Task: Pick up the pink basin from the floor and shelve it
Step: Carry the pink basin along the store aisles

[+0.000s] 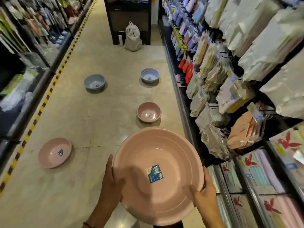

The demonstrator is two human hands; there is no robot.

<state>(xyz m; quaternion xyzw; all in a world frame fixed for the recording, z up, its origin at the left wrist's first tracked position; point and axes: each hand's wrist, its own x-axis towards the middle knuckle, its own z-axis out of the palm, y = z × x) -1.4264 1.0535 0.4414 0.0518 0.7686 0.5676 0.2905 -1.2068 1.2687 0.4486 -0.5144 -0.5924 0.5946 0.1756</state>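
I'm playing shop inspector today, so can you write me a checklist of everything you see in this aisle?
Surface: beige floor with a yellow-and-black stripe along its left side.
Job's things: pink basin lifted off the floor, tilted toward the camera, blue sticker inside.
Clutter: near pink floor basin at left, far pink floor basin ahead, left grey-blue basin and right grey-blue basin beyond; backpack and bottle at the aisle's end.
Hands: left hand and right hand grip the pink basin's rim on opposite sides.
Cables: nothing seen.
Surroundings: right shelves and left shelves, both full of packaged goods.
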